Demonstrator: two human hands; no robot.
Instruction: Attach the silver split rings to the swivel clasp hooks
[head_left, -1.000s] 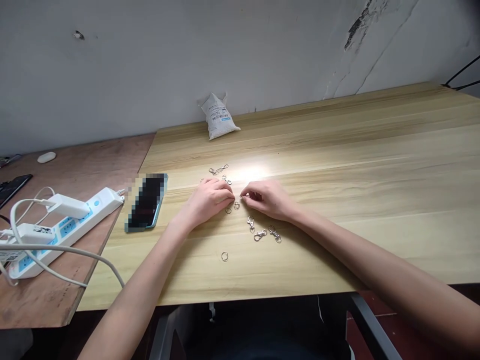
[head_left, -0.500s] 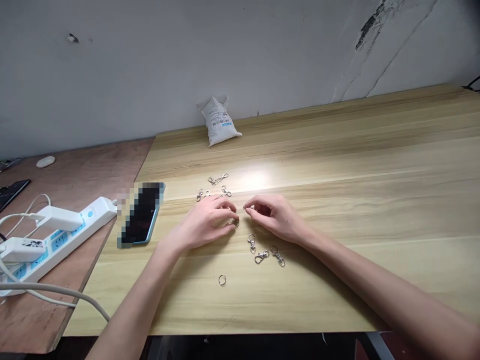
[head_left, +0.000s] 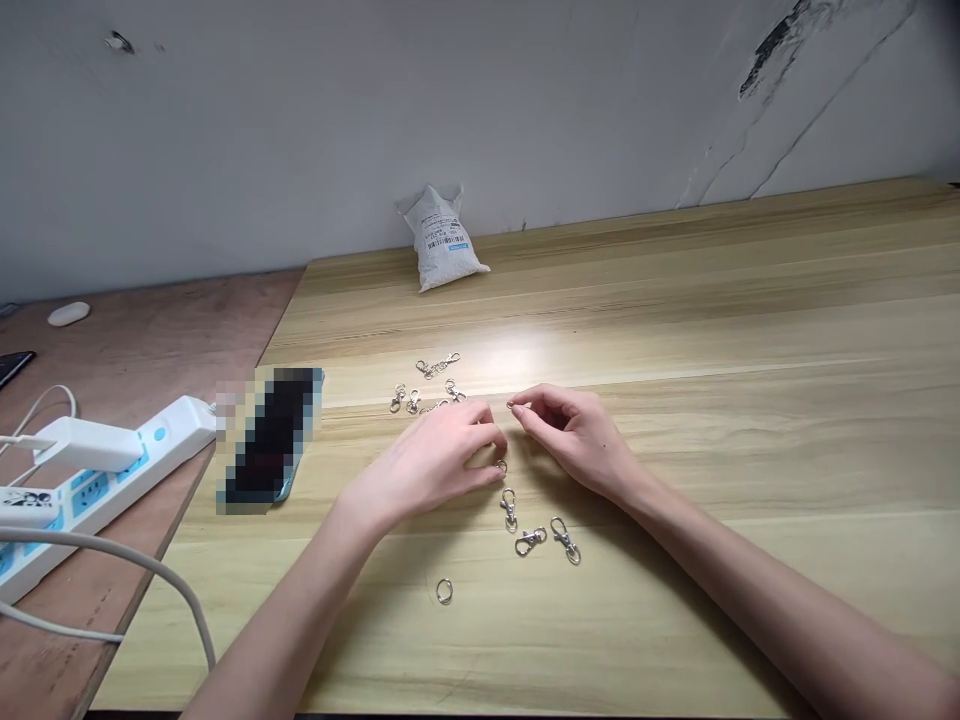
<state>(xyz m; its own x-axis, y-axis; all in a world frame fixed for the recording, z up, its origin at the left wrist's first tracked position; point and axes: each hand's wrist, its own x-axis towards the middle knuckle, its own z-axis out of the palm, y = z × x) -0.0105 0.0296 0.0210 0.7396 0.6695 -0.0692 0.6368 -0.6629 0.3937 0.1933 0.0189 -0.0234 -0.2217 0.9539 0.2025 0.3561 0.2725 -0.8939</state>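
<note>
My left hand (head_left: 442, 455) reaches in low over the table, its fingers curled. A small metal ring (head_left: 502, 467) is at its thumb and fingertip. Facing it, my right hand (head_left: 574, 435) pinches the edge of a small metal piece (head_left: 510, 404), which looks like a ring and is mostly hidden. Below the hands lie three silver swivel clasps: an upright one (head_left: 509, 510), a slanted one (head_left: 531, 541) and one on the right (head_left: 565, 540). A loose split ring (head_left: 445, 592) rests nearer to me. Several more clasps (head_left: 413, 401) lie beyond my left hand, some partly covered.
A white plastic package (head_left: 444, 240) stands by the wall. On the left lies a phone (head_left: 274, 435), partly pixelated. Beside it a white power strip (head_left: 97, 490) with chargers and cables sits on a brown board (head_left: 169, 320). A grey cable (head_left: 176, 585) crosses the table's left corner.
My left hand has moved right across the table with the ring at its fingertips. My right hand keeps its pinch and has shifted slightly right. The camera view has tilted a little.
</note>
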